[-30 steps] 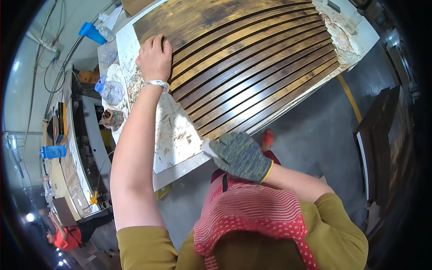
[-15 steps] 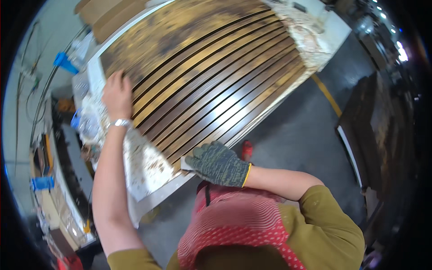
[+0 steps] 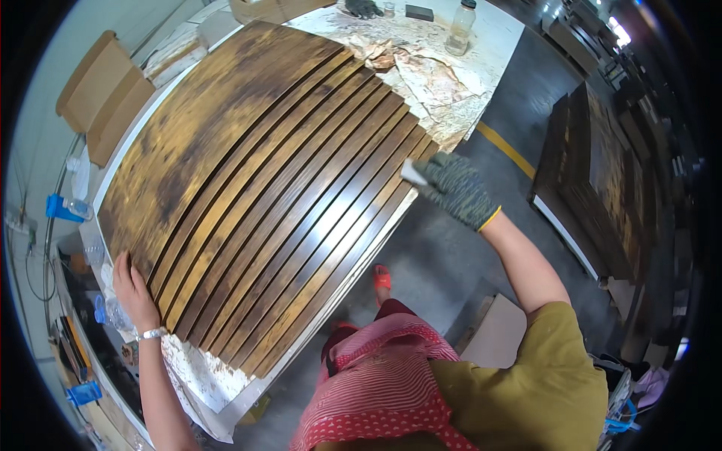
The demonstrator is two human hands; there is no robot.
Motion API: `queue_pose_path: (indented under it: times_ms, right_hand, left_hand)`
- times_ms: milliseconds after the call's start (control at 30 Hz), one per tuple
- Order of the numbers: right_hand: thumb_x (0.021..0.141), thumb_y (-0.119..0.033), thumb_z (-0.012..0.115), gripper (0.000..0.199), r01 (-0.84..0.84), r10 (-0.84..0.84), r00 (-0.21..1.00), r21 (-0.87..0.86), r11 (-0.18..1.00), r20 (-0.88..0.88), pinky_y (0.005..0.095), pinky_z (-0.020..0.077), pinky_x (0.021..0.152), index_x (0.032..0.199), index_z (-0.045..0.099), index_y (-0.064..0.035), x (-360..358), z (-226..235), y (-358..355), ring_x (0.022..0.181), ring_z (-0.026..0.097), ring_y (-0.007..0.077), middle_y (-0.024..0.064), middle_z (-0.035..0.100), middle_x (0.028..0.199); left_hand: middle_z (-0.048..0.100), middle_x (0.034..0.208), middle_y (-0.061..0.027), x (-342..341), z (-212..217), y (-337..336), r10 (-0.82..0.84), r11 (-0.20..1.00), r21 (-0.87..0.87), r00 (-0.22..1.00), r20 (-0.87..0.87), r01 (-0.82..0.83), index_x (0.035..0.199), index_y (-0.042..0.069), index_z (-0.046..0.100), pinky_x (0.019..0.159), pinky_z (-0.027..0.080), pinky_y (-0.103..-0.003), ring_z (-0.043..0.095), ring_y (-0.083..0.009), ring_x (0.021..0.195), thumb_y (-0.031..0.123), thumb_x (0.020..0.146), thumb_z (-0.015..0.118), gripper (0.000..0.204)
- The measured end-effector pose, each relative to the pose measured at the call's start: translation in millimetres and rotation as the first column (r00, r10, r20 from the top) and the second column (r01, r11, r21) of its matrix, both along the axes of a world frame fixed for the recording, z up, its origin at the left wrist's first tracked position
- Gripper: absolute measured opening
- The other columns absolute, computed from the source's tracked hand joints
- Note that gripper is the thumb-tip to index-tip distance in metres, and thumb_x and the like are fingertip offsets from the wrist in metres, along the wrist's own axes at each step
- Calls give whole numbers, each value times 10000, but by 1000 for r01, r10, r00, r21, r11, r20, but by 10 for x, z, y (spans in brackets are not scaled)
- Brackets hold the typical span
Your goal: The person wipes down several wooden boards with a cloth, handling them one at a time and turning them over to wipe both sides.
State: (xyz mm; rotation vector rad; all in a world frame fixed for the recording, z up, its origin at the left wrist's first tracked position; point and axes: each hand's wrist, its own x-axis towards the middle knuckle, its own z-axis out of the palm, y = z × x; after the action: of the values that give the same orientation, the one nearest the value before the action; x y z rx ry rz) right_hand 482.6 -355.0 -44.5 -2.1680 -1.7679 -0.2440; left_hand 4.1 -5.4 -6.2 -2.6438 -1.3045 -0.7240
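Overlapping dark-brown and amber wood panels [image 3: 188, 124] lie fanned out like steps, with glossy strips [image 3: 301, 199] of the lower ones showing. My bare left hand [image 3: 134, 295] rests at their left end, fingers stretched out and fairly flat, holding nothing. A bracelet circles that wrist. In a dark green knit glove, my right hand [image 3: 457, 189] is closed on a small white pad [image 3: 413, 173]. The pad is at the right end of the nearest strips; whether it touches the wood I cannot tell. The glove hides part of it.
Under the panels is a stained white table [image 3: 489, 45]. At its far side are a crumpled stained sheet [image 3: 432, 79], a glass jar [image 3: 460, 28], a dark block [image 3: 419, 13] and a dark glove [image 3: 363, 8]. More panels [image 3: 594, 180] stand stacked at the right.
My right hand has moved along the near strips to their far right end with the white pad. My left hand stays at the panels' left end. The view has shifted.
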Motion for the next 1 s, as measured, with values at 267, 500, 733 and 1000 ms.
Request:
queue_pose_path:
  times_ms: [267,500,733,1000]
  right_hand:
    - [812,-306,589,365,425,-419,902,46,904,-103,419,457,782,1096,623,-80,783,-71,-54,878,566,324,145,581,940]
    - [783,-297,617,382,226,-224,969,9,974,-100,426,464,725,1086,621,-65,87,-7,138,796,575,331,148,589,911]
    - [781,-304,617,397,328,-314,937,80,941,-153,435,457,745,1095,611,-62,117,-6,161,825,572,328,158,579,917]
    - [766,-275,631,377,188,-177,977,91,978,-118,430,436,741,1080,610,-67,-1008,-66,292,833,552,323,150,559,895]
  left_hand:
    - [498,1278,-167,-6,-9,15,29,999,-33,1000,3,-29,1269,20,479,1018,311,-389,443,-326,1190,193,964,371,368]
    - [501,1270,-165,59,-9,15,21,999,-27,1000,-5,-21,1267,20,480,1013,314,-392,445,-329,1187,195,967,361,367]
    - [507,1262,-166,30,47,-23,35,999,-11,999,-29,-35,1267,26,482,1005,325,-387,454,-330,1177,206,964,364,372]
    - [550,1201,-176,-21,-19,-10,15,999,47,999,46,-18,1207,24,528,969,368,-394,495,-338,1123,209,921,446,351]
